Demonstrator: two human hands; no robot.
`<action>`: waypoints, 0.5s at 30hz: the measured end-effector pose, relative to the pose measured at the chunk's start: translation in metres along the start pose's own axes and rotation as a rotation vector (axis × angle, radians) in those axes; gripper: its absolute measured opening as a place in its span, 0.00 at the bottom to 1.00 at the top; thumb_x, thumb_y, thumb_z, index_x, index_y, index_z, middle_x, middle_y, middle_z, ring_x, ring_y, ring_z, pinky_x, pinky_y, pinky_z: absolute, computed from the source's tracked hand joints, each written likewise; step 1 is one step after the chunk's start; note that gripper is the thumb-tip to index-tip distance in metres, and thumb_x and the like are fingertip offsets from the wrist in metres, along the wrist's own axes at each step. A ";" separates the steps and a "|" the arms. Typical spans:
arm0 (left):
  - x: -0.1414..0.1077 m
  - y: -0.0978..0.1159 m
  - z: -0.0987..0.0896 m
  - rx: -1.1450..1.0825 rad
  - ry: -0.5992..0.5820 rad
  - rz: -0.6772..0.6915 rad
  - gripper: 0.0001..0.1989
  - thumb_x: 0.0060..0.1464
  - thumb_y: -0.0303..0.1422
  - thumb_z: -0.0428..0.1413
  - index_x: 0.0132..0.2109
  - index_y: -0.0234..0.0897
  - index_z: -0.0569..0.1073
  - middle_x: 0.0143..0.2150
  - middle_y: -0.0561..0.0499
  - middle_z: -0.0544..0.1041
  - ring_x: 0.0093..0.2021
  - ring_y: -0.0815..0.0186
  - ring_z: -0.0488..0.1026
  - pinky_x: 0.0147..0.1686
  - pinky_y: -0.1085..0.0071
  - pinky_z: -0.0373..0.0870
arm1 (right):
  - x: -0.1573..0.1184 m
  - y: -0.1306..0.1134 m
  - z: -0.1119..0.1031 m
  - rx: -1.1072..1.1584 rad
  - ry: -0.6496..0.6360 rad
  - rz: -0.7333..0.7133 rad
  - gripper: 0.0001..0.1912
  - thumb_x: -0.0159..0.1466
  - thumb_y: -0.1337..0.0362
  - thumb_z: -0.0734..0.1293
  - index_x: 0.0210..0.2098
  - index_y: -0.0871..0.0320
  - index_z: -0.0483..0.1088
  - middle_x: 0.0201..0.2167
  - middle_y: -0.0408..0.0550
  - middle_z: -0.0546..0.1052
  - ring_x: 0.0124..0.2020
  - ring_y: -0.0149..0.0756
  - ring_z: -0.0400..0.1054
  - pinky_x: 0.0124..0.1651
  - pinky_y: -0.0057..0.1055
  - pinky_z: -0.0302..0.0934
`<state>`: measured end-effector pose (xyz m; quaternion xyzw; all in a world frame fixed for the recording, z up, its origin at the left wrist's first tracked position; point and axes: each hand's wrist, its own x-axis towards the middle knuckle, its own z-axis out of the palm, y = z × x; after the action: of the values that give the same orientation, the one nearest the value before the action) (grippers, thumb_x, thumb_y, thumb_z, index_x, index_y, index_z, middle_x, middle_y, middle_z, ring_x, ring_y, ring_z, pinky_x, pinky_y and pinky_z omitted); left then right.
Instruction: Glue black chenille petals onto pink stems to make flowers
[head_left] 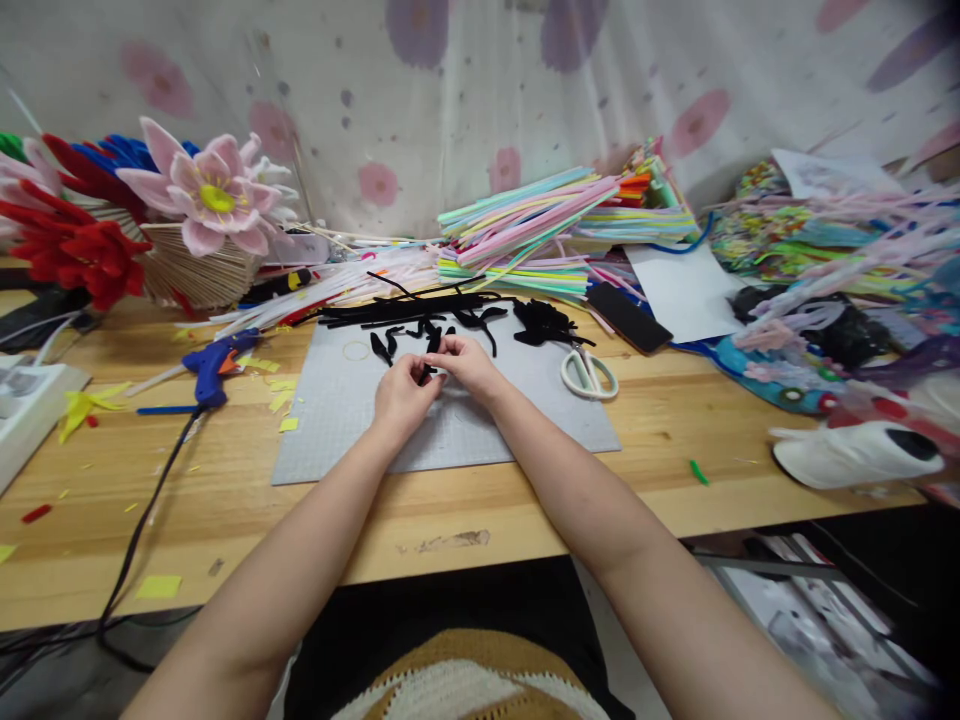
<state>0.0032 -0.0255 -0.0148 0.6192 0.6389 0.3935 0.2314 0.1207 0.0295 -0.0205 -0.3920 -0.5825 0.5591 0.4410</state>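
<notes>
Over the grey cutting mat, my left hand and my right hand meet, fingers closed in a pinch on a black fuzzy pipe cleaner piece. Part of that piece is hidden behind my fingers. Just beyond lie straight black pipe cleaners and several shaped black bits, one of them a leaf-like piece. A black fuzzy bundle rests at the mat's upper right. Near it are white-handled scissors, to the right of my right hand.
A blue glue gun lies left of the mat, its cord running off the table's front edge. Pipe cleaner flowers stand at the back left, bundled coloured pipe cleaners behind. To the right are a phone and a white roll-like object.
</notes>
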 end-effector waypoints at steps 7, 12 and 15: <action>-0.005 0.007 -0.002 0.043 0.079 0.026 0.11 0.48 0.40 0.53 0.33 0.37 0.72 0.33 0.47 0.76 0.32 0.63 0.71 0.34 0.68 0.63 | -0.001 -0.003 0.002 0.029 0.051 -0.032 0.19 0.42 0.56 0.71 0.16 0.58 0.57 0.14 0.35 0.58 0.20 0.23 0.49 0.26 0.27 0.43; 0.001 0.006 -0.005 -0.387 -0.037 -0.174 0.08 0.46 0.35 0.55 0.27 0.34 0.73 0.28 0.47 0.76 0.31 0.64 0.73 0.35 0.66 0.67 | -0.001 -0.003 -0.001 0.051 -0.002 -0.021 0.19 0.43 0.57 0.71 0.16 0.59 0.57 0.14 0.35 0.57 0.20 0.23 0.48 0.26 0.27 0.42; 0.005 0.008 -0.012 -0.762 -0.231 -0.441 0.04 0.42 0.29 0.58 0.24 0.32 0.71 0.25 0.47 0.75 0.29 0.65 0.74 0.34 0.66 0.70 | -0.003 -0.005 -0.004 0.104 -0.096 0.025 0.18 0.43 0.58 0.71 0.16 0.59 0.58 0.15 0.35 0.60 0.20 0.23 0.50 0.25 0.26 0.43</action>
<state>-0.0021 -0.0236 -0.0001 0.3788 0.5352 0.4702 0.5908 0.1254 0.0273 -0.0155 -0.3485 -0.5682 0.6121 0.4254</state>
